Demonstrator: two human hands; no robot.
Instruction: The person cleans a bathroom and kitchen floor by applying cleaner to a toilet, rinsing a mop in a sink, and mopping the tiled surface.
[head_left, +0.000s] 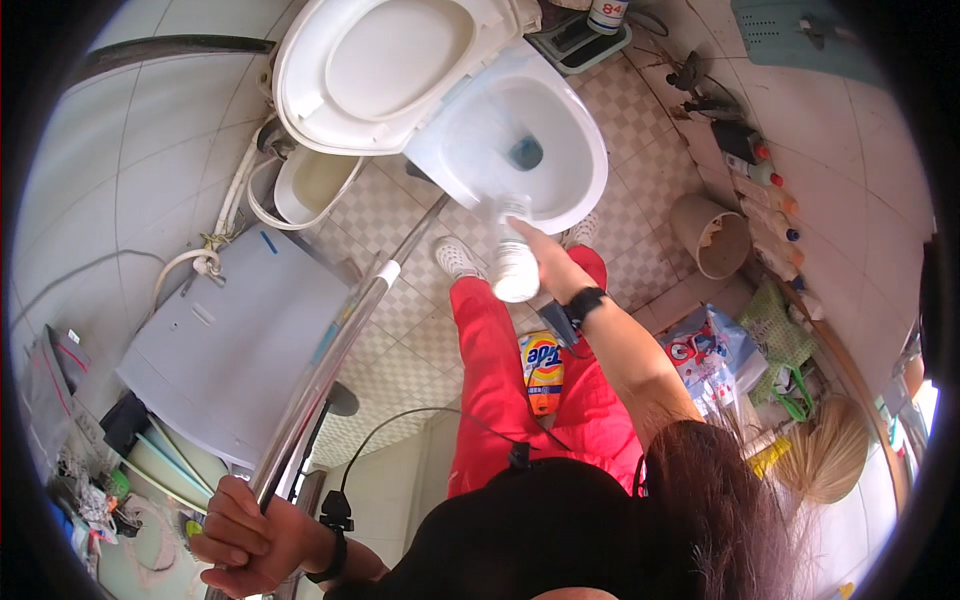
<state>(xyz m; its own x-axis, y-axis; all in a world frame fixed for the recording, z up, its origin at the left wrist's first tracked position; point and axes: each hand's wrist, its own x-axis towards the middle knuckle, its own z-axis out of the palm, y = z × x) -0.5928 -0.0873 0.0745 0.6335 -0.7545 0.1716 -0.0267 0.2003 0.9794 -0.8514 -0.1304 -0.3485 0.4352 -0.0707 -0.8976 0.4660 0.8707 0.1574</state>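
White bottle (pixel 516 275) inside the right hand's closed grip (pixel 543 256) (left hand (pixel 248 540) round a pole (pixel 368 308)), near the toilet (pixel 475 118).

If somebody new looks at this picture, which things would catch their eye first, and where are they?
Probably the open white toilet at the top centre, and the bright red trousers below it. Between them, the right hand holds a white bottle. At the lower left, the left hand grips a long silvery pole that slants up toward the toilet.
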